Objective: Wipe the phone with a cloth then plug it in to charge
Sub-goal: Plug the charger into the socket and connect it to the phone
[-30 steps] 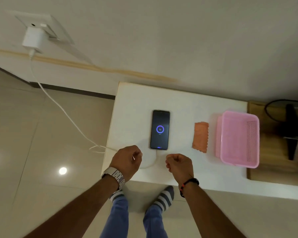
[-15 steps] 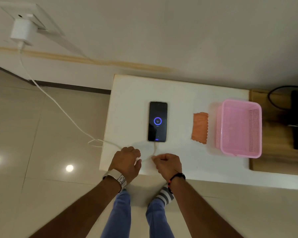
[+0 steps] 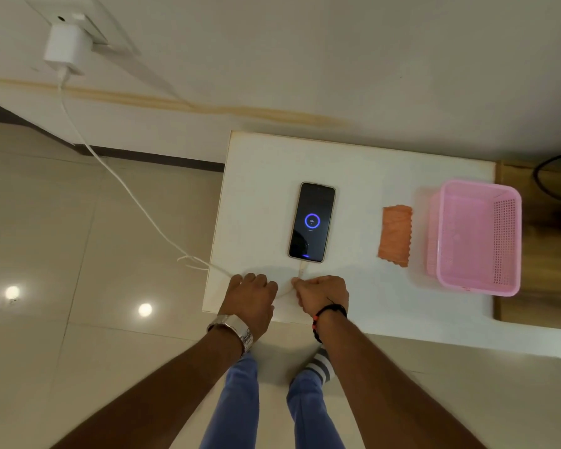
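A black phone [image 3: 312, 222] lies face up on the white table [image 3: 259, 163], its screen showing a blue charging ring. A white cable [image 3: 127, 186] runs from the white charger [image 3: 67, 48] in the wall socket down to the table and into the phone's near end. My left hand [image 3: 251, 296] is curled over the cable at the table's near left edge. My right hand [image 3: 321, 294] pinches the cable just below the phone's plug. A folded orange cloth [image 3: 395, 234] lies to the right of the phone, with neither hand touching it.
A pink plastic basket [image 3: 512, 241] stands right of the cloth, at the table's right end. Beyond it is a wooden surface [image 3: 544, 286] with a black cord. The table stands against the wall; glossy floor tiles lie to the left, and my legs are below.
My right hand has moved left and forward onto the cable below the phone, closing the gap to my left hand. The phone, cloth and basket have stayed in place.
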Demonstrator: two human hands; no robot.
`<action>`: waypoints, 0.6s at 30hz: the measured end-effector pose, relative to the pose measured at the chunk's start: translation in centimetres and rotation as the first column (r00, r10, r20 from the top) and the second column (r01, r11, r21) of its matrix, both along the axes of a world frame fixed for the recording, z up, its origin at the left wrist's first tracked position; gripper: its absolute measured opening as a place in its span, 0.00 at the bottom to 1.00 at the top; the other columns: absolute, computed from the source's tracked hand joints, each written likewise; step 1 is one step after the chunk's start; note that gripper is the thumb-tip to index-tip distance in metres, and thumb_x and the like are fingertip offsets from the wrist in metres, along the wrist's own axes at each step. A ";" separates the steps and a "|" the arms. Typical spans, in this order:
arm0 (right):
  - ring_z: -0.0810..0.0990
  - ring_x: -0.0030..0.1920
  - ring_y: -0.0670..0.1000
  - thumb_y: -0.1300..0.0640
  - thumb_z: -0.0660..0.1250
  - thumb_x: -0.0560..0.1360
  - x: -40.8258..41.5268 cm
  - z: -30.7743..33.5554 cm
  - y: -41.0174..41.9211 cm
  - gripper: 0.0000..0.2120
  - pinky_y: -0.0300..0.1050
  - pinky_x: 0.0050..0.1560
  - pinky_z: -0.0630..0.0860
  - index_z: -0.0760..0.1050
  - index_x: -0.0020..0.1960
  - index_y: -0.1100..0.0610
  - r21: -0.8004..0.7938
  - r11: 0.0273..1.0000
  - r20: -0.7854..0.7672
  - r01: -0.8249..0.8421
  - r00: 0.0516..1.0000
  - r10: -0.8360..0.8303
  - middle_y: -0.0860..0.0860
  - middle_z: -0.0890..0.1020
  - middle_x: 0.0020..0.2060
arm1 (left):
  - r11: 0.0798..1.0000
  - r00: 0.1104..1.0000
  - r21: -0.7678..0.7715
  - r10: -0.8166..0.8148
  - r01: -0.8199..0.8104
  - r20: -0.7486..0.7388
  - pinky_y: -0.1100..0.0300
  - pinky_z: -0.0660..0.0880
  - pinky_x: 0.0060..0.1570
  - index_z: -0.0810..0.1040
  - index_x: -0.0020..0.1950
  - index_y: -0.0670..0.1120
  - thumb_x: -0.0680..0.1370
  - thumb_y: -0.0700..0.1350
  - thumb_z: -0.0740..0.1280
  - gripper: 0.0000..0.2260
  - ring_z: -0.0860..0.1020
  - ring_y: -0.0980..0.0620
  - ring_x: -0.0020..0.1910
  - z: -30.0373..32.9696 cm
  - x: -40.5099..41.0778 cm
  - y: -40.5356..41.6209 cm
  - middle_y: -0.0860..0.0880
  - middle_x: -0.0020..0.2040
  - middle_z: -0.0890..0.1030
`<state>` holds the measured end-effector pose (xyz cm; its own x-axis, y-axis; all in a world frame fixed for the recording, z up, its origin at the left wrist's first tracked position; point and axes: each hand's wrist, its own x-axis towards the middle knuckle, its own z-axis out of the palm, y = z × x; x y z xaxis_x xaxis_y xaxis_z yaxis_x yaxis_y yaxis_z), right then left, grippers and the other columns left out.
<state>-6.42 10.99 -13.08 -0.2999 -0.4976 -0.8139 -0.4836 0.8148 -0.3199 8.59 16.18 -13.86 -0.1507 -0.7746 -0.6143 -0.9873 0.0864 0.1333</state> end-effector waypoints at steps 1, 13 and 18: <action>0.86 0.43 0.53 0.42 0.75 0.70 0.1 0.1 0.0 0.15 0.49 0.52 0.83 0.86 0.41 0.55 0.000 1.000 -0.012 -0.003 1.000 0.003 0.51 0.87 0.38 | 1.000 1.000 0.008 -0.002 0.002 -0.001 0.48 0.69 0.64 0.74 0.62 0.50 0.80 0.51 0.65 0.12 0.76 0.45 0.60 0.0 0.1 0.0 0.48 0.60 0.79; 0.81 0.33 0.49 0.51 0.74 0.69 0.9 0.3 -0.5 0.09 0.41 0.36 0.76 0.83 0.37 0.57 -0.035 0.999 -0.058 0.001 0.998 -0.003 0.51 0.84 0.32 | 0.990 0.990 -0.049 0.137 -0.135 0.029 0.50 0.74 0.53 0.71 0.62 0.52 0.84 0.59 0.51 0.16 0.83 0.48 0.45 3.0 1.8 5.5 0.50 0.45 0.84; 0.79 0.30 0.49 0.51 0.74 0.69 1.2 0.3 -0.2 0.10 0.41 0.35 0.76 0.81 0.34 0.57 -0.049 0.999 -0.063 0.007 0.998 -0.011 0.50 0.82 0.28 | 0.924 0.972 -0.307 0.197 -0.229 -0.131 0.58 0.74 0.31 0.79 0.42 0.50 0.85 0.57 0.51 0.22 0.78 0.50 0.25 6.4 6.0 14.2 0.52 0.27 0.78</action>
<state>-5.24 10.75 -12.75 -0.3546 -0.5334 -0.7680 -0.4968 0.8033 -0.3285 14.57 30.43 -7.51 -0.0066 -0.9469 -0.3216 -0.9709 -0.0710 0.2289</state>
